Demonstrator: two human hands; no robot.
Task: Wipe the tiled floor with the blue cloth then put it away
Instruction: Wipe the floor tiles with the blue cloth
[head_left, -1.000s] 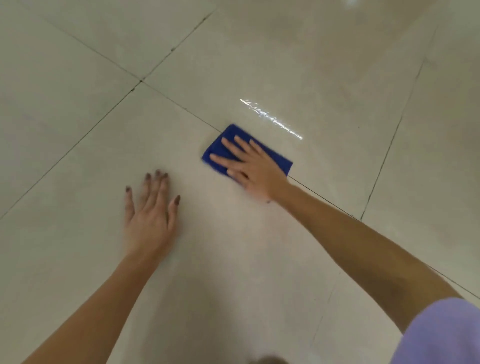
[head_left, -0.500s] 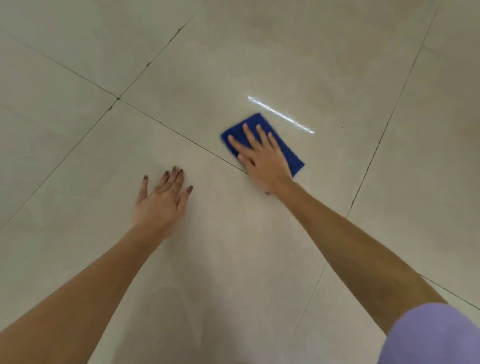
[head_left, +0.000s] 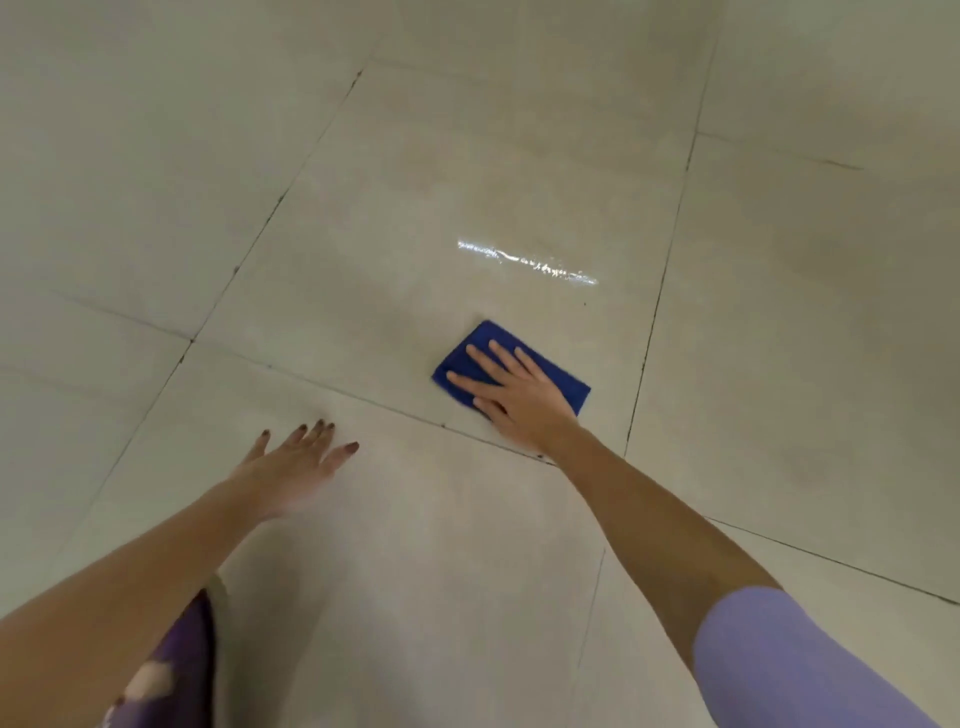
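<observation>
Tiled floor (head_left: 467, 571): pale, glossy. Left hand (head_left: 296, 462): flat, fingers spread, bracing on a tile, holding nothing. Blue cloth (head_left: 566, 382): folded, long axis slanting down-right, lying under the flat, open right hand (head_left: 524, 402), the nearer.

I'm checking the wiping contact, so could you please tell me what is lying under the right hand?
The folded blue cloth lies flat on the tiled floor under the right hand, fingers spread across it. Its middle is covered by the palm; only its edges and corners show.
</observation>
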